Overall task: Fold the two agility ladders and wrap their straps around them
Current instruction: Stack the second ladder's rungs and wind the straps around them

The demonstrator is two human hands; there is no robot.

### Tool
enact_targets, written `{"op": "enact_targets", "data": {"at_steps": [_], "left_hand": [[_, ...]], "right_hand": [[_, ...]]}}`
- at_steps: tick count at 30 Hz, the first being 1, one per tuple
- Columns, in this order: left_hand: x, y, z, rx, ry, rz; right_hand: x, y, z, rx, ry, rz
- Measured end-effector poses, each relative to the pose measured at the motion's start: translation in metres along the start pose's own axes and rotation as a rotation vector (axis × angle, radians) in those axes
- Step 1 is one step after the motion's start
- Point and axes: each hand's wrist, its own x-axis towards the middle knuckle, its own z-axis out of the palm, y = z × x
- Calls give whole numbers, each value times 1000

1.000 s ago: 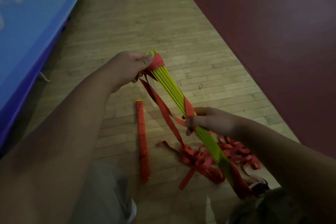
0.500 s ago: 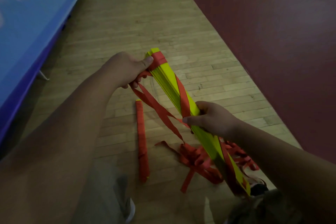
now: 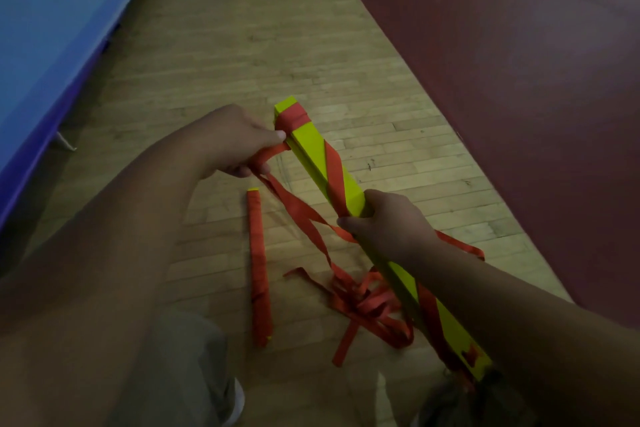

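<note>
**Ladder, folded** (image 3: pixel 311 146): yellow rungs stacked into one long flat bundle. Held in the air above the floor, slanting from its far end at mid-picture to its near end at the lower right. A red band is wound round the far end. One diagonal turn of strap crosses the top face between the two hands, and another crosses near the near end.

**Strap** (image 3: pixel 301 215): red webbing. Runs from the left hand down and to the right, under the bundle, into a loose tangled heap (image 3: pixel 367 302) on the floor just beside the bundle's near half.

**Left hand** (image 3: pixel 239 140): at the far end of the bundle. Thumb tip against the bundle's side just below the red band, fingers curled round the strap.

**Right hand** (image 3: pixel 388 229): closed round the middle of the bundle, fingers wrapped over its top, one fingertip on the strap where it leaves the bundle.

**Second ladder** (image 3: pixel 259 267): lying flat on the floor left of the heap, apart from it. Covered along its length in red strap, with yellow showing at both tips.

**Floor** (image 3: pixel 242 45): pale wood strips.

**Red surface** (image 3: pixel 502 62): dark, fills the right side.

**Blue mat** (image 3: pixel 52 28): along the left edge.

**Trouser leg** (image 3: pixel 180 367) and **shoe** (image 3: pixel 237 402): bottom edge, left of centre.
</note>
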Motion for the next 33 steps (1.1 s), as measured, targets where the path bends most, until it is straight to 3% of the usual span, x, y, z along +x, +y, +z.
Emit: {"op": "enact_targets", "data": {"at_steps": [7, 12, 16, 23, 33], "left_hand": [[-1, -1, 8, 66, -32, 80], [2, 4, 15, -57, 17, 41], [1, 7, 27, 46, 40, 54], [-6, 19, 38, 311, 198, 14], [-9, 23, 38, 369, 465, -59]], "right_hand": [[1, -2, 3, -66, 69, -4], [4, -5, 2, -70, 87, -3], [4, -9, 5, -126, 103, -34], [0, -19, 12, -299, 91, -185], [5, -15, 23, -79, -44, -242]]}}
